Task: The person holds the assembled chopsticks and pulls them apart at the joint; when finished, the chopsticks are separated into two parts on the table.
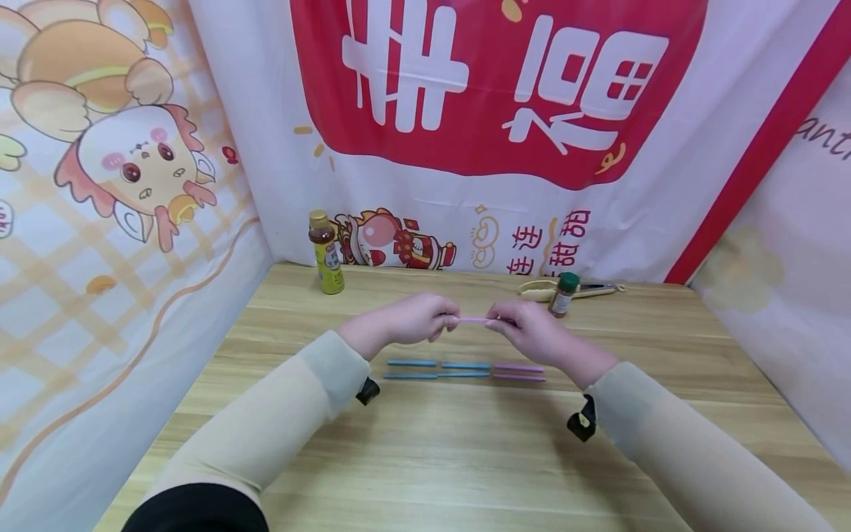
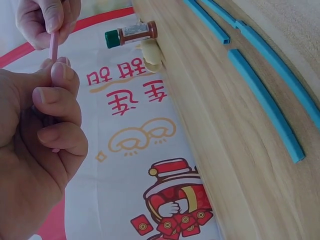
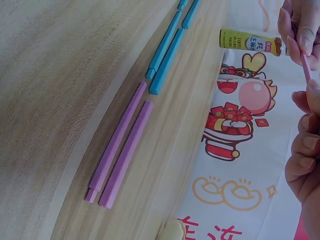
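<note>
A thin pink chopstick (image 1: 473, 320) is stretched level between my two hands above the table. My left hand (image 1: 419, 319) grips its left end with curled fingers, and a bit of pink shows below those fingers in the left wrist view. On the other end, my right hand (image 1: 532, 329) pinches it between thumb and fingers. Below lie several blue chopstick pieces (image 1: 412, 363) in two rows. Two pink chopstick pieces (image 3: 122, 155) continue the rows on the right; one has a narrower stepped tip. The fingers hide much of the held chopstick.
A yellow-labelled bottle (image 1: 329, 258) stands at the back left of the wooden table (image 1: 425, 458). At the back right are a green-capped jar (image 1: 564, 294) and beige-handled tongs (image 1: 598, 290) behind it. Printed cloth (image 1: 492, 199) hangs along the back edge.
</note>
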Action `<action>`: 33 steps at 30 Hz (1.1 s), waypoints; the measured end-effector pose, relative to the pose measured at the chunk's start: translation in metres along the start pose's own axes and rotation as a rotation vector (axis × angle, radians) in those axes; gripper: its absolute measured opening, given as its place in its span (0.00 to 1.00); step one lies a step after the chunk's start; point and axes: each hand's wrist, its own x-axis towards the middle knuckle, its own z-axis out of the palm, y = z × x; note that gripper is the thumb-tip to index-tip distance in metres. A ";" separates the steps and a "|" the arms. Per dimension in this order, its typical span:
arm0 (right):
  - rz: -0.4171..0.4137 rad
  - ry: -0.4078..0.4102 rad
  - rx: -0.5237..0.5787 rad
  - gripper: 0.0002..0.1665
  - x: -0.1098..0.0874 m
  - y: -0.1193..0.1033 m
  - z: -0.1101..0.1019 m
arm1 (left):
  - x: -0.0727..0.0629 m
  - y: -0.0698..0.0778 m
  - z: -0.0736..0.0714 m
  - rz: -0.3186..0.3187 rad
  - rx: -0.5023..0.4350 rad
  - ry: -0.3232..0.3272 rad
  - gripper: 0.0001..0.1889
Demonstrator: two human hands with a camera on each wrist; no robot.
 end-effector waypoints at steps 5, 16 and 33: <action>-0.011 -0.004 0.011 0.06 -0.001 0.002 0.001 | -0.002 0.000 0.002 0.002 -0.017 0.003 0.12; -0.043 0.006 0.001 0.06 -0.004 0.005 0.005 | -0.001 0.000 0.008 0.016 -0.008 0.000 0.12; -0.087 0.036 0.008 0.05 -0.007 0.006 0.008 | -0.005 0.001 0.009 0.032 0.014 0.006 0.12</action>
